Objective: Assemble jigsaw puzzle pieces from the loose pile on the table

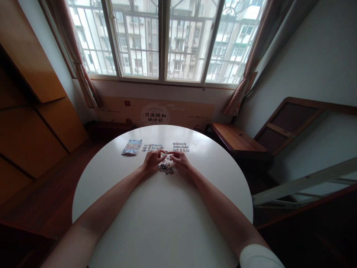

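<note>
A small jigsaw piece point(166, 152) is held between the fingertips of both hands, a little above the white round table point(161, 223). My left hand point(153, 159) pinches it from the left, thumb and index finger bent towards it. From the other side, my right hand point(180, 159) reaches it with the index fingertip, the other fingers curled. Just below the hands lies a heap of mixed jigsaw pieces point(166, 169). Beyond them, loose pieces are laid out in rows, one group on the left point(153, 146) and another group on the right point(181, 146).
A colourful puzzle packet point(132, 147) lies flat at the table's left. Behind the table are a printed banner point(178, 111) and a barred window point(161, 41). A wooden bench point(237, 136) stands at the right, orange cabinets point(25, 134) at the left.
</note>
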`<state>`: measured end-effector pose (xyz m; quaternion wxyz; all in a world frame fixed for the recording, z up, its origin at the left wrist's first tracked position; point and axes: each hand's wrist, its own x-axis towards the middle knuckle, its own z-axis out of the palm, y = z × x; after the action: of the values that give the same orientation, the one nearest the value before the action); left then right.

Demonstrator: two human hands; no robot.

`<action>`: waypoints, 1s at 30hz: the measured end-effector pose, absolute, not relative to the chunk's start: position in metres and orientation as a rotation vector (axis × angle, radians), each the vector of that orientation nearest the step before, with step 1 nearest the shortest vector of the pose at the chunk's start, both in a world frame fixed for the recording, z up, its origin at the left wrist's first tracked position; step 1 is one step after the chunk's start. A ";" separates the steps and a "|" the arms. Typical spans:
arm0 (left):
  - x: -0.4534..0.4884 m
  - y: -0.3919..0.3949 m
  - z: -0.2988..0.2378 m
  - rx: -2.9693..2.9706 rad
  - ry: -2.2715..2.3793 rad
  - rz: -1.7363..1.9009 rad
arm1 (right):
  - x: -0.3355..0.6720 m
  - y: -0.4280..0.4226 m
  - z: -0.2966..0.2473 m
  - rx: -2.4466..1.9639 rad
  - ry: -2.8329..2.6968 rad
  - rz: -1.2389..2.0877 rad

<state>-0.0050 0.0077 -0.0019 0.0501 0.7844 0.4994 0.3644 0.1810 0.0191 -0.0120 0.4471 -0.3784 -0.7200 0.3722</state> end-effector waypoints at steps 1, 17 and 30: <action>-0.005 0.008 -0.002 2.383 1.516 1.112 | 0.181 0.019 -0.012 -0.937 -1.783 0.920; -0.004 0.007 0.000 2.360 1.452 1.083 | 0.181 0.019 -0.013 -0.913 -1.782 0.933; -0.004 0.005 0.001 2.333 1.361 1.050 | 0.184 0.019 -0.013 -0.898 -1.786 0.943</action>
<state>-0.0038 0.0054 0.0012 0.1215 0.7992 0.4661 0.3596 0.1837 0.0194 -0.0126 0.4489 -0.3631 -0.7221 0.3811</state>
